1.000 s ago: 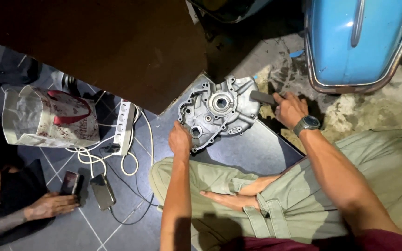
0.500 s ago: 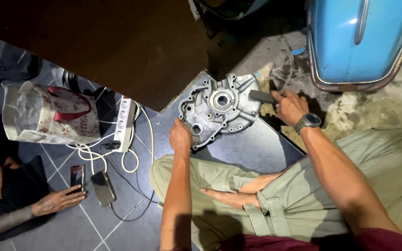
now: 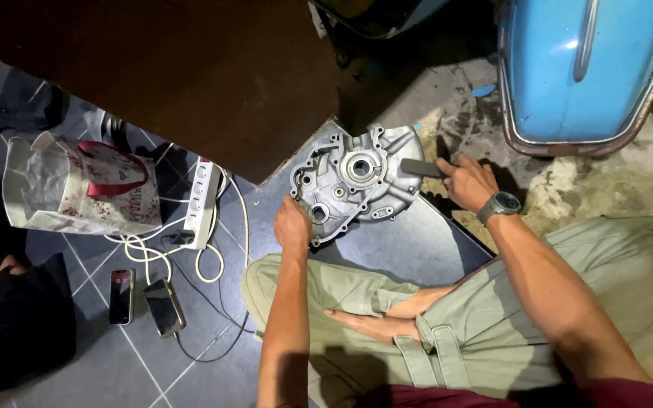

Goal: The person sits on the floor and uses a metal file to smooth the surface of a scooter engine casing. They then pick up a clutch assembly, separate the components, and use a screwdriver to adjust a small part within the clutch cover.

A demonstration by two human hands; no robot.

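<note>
Up and right of the right hand (image 3: 468,181): blue scooter body (image 3: 580,68) with chrome trim. Between both hands, flat on the dark floor tile (image 3: 402,249): grey cast engine case (image 3: 353,181) (round bearing bore at centre). Far left of the left hand (image 3: 293,227): crumpled bag (image 3: 69,185), white power strip (image 3: 202,202), two phones (image 3: 145,302). Left hand clasped over the case's lower-left edge. Right hand closed around a dark flat tool (image 3: 421,168) touching the case's right rim.

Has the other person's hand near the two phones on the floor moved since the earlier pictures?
Yes. It lay by the phones before; now it is gone from there, drawn back left, away from the white power strip.
</note>
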